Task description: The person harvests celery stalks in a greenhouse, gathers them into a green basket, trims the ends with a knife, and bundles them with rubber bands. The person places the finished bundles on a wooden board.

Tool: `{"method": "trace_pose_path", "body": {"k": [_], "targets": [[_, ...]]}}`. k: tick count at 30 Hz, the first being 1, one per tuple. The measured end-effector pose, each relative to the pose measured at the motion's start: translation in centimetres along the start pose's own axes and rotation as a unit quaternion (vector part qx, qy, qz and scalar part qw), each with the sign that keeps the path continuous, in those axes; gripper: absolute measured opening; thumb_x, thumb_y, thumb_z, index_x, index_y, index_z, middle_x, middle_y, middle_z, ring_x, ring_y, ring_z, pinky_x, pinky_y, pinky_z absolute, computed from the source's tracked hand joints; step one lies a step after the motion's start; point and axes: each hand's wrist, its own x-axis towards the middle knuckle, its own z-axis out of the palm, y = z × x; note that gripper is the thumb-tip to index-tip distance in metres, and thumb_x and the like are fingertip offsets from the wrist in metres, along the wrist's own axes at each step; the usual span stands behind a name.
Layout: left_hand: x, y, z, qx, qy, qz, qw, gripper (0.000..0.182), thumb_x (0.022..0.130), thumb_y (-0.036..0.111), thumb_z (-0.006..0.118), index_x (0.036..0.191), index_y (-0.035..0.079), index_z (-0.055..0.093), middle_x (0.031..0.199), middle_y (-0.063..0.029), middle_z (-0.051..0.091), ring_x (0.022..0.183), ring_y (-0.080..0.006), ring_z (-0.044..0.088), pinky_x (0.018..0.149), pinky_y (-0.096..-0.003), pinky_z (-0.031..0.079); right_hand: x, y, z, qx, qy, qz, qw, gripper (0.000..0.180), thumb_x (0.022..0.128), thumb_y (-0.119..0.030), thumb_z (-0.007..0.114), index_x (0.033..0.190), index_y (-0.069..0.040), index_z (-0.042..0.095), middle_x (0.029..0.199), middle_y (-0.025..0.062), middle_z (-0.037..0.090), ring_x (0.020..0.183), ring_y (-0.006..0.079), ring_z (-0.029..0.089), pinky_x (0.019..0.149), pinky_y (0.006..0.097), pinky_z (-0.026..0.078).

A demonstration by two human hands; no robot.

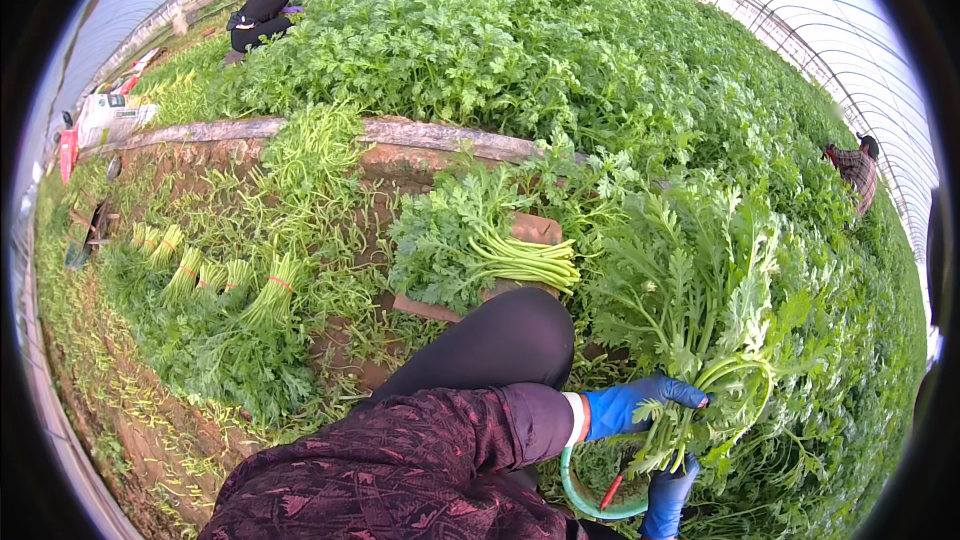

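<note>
My left hand [649,401], in a blue glove, grips a bunch of leafy crown daisy greens [690,292] by the stems. The leaves fan upward, and a few stems bend over to the right. Just below, my right hand [671,491], also gloved in blue, is at the lower stems and leaves; its fingers are partly hidden, so its hold is unclear. Beside my wrists is a green round rim [574,491] with a red-handled tool [611,493] inside it. Past my knee, a pile of cut greens [521,259] lies with its stems pointing right, on a brown board [536,229].
Several bundles tied with red bands [279,283] stand stems-up on the left. Trimmed stems and leaves [315,157] litter the soil. A low plastic-covered ridge [450,136] borders the dense crop [510,45]. Other people [266,7] crouch among the plants. White sacks [112,116] lie far left.
</note>
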Motion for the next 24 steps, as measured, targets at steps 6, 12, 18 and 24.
{"method": "trace_pose_path", "body": {"k": [6,12,18,24], "targets": [[0.2,-2.9,-2.8,0.249,0.162,0.051,0.954,0.049,0.068,0.015,0.073,0.113,0.000,0.061,0.103,-0.0098,0.065,0.091,-0.0226,0.058,0.085,-0.0365,0.045,-0.2,-0.7,3.1,-0.264,-0.132,-0.148,0.944,0.036,0.086,-0.026,0.055,0.117,-0.007,0.057,0.106,0.0100,0.064,0.102,0.0259,0.059,0.089,0.0368,0.046],[0.3,-2.1,-2.8,0.128,0.073,-0.066,0.987,0.033,0.067,0.018,0.077,0.094,0.002,0.069,0.089,-0.0092,0.067,0.079,-0.0171,0.061,0.074,-0.0312,0.048,0.6,-2.4,6.0,-0.178,-0.143,-0.100,0.968,0.037,0.087,-0.027,0.054,0.117,-0.007,0.058,0.107,0.0102,0.064,0.101,0.0264,0.059,0.089,0.0379,0.046],[-1.5,-2.1,-2.2,0.190,0.067,-0.155,0.967,0.024,0.068,0.017,0.076,0.088,0.004,0.071,0.085,-0.0073,0.069,0.076,-0.0154,0.063,0.068,-0.0279,0.050,1.5,-2.4,6.7,-0.077,-0.141,-0.048,0.986,0.037,0.087,-0.029,0.052,0.116,-0.006,0.058,0.108,0.0104,0.063,0.101,0.0270,0.059,0.089,0.0389,0.045],[-0.4,-3.4,-5.5,0.247,0.028,-0.097,0.964,0.014,0.071,0.013,0.074,0.080,0.004,0.070,0.080,-0.0072,0.069,0.065,-0.0160,0.063,0.061,-0.0299,0.052,3.4,-1.8,7.5,0.156,-0.131,0.067,0.977,0.038,0.088,-0.030,0.050,0.116,-0.006,0.058,0.108,0.0105,0.063,0.100,0.0275,0.059,0.089,0.0400,0.045]]}}
